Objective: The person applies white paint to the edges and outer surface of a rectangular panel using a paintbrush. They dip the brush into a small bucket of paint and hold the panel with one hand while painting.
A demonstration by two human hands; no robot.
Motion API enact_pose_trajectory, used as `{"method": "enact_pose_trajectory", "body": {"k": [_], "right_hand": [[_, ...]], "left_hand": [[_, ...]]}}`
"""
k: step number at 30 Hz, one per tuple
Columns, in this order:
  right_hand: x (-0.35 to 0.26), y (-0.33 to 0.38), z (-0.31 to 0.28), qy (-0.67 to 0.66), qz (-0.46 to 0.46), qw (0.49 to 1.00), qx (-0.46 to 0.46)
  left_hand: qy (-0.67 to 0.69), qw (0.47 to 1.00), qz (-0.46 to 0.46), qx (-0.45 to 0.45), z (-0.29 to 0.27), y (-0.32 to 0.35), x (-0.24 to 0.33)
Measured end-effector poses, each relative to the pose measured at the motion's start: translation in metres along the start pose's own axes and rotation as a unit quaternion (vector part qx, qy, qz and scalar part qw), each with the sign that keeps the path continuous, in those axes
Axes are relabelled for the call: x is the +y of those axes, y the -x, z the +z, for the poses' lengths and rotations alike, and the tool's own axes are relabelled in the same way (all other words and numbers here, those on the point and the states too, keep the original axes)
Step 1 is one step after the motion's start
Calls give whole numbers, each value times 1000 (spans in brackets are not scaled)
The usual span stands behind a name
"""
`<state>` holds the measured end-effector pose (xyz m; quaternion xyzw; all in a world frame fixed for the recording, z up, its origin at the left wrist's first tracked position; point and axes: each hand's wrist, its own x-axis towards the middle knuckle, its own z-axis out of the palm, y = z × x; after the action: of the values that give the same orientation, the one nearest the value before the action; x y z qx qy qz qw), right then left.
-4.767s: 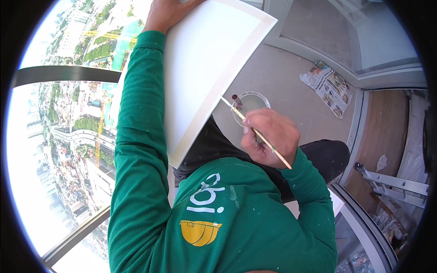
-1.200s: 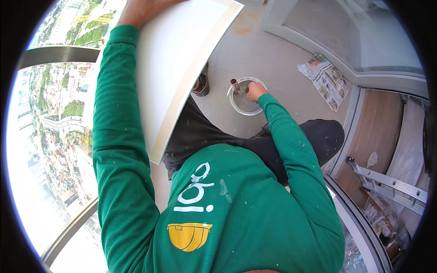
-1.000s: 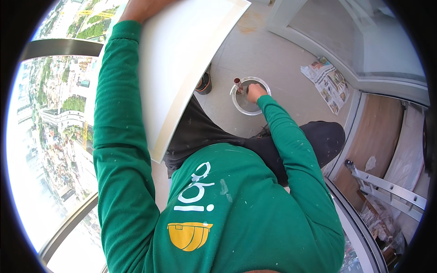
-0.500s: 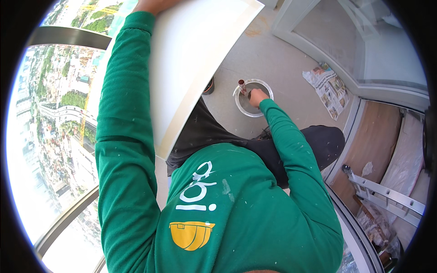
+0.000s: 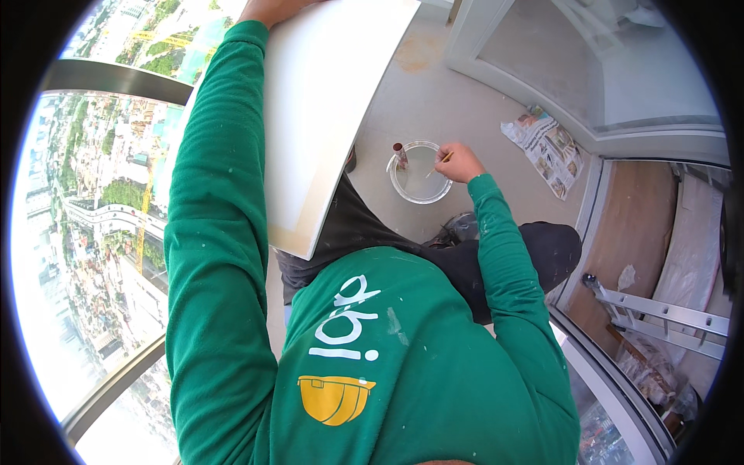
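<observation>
In the head view, my right hand [image 5: 463,162] is pinching a thin paintbrush [image 5: 445,160], its fingers bent around the handle just beside the right rim of a round clear tub [image 5: 419,201] on the floor [image 5: 465,108]. The brush's long axis slants from the fingertips down and to the left in the picture, so its tip end sits over the tub; I can't tell whether it touches the contents. A dark reddish-brown cylinder [image 5: 401,155] leans at the tub's left side, across from the hand. The white panel [image 5: 325,101] with its tan border is left of the brush, well apart from it, its right edge slanting from upper right to lower left. My left hand [image 5: 271,8] is nearer to it, at the panel's upper left, but the picture's top edge cuts the fingers off, so I can't tell how firmly they close. My right arm [image 5: 508,256] reaches forward, elbow bent; my left arm [image 5: 221,194] stretches up alongside the panel.
</observation>
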<state>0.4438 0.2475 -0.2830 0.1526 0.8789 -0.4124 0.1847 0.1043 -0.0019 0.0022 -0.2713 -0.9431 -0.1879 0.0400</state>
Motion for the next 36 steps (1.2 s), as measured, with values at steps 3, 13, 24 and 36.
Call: {"method": "enact_pose_trajectory", "body": {"k": [3, 13, 24, 36], "right_hand": [[3, 19, -5, 50, -11, 999, 17], [2, 55, -43, -66, 55, 995, 42], [-25, 141, -106, -584, -103, 804, 50], [-111, 190, -74, -593, -262, 755, 102]], "left_hand": [[-8, 1000, 0, -27, 9, -7, 10], [22, 998, 15, -62, 29, -21, 36], [38, 996, 38, -69, 40, -29, 64], [31, 995, 29, -92, 40, -32, 79]]}}
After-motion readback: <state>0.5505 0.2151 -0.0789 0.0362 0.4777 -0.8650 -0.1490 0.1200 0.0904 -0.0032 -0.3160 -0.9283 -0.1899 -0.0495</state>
